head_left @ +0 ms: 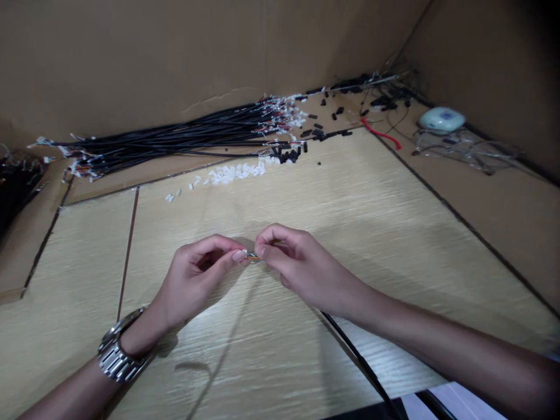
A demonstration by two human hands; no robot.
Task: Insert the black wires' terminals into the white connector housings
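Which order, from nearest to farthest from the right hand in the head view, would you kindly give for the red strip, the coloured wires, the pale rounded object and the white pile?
1. Coloured wires: pinched in the right hand.
2. White pile: beyond the hand, leftward.
3. Red strip: farther back, rightward.
4. Pale rounded object: far right.

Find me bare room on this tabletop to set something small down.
Bare tabletop shows beyond the right hand, between the white pieces and the rightmost dark seam. Another patch lies between the brown strip and left dark edge. Crowded: the back, with black cables and black pieces, and the middle, where the left hand and right hold thin wires.
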